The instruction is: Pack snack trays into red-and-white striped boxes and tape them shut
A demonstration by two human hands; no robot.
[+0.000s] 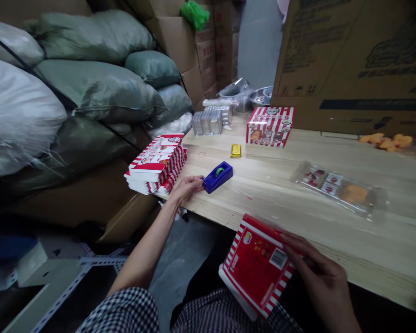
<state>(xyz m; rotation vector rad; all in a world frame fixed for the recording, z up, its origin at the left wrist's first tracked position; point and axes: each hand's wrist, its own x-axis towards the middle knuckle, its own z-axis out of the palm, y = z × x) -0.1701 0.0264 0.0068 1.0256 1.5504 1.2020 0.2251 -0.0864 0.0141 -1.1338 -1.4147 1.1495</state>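
Note:
My left hand (190, 186) is pinched at the near, cutter end of a blue tape dispenser (218, 177) with a green core. The clear tape at its fingertips is too thin to make out. My right hand (319, 268) grips a red carton (256, 266) with white stripes and a barcode, tilted over my lap at the table's front edge. Left of the dispenser lies a stack of flat striped cartons (157, 162). A small gold packet (235, 150) rests behind the dispenser.
On the wooden table (263, 189) are a made-up striped box (270, 127), silvery blister packs (208, 121), a clear tray of items (339, 189) and orange pieces (386, 141). A large cardboard box (353, 69) stands behind. Sacks (100, 88) are piled on the left.

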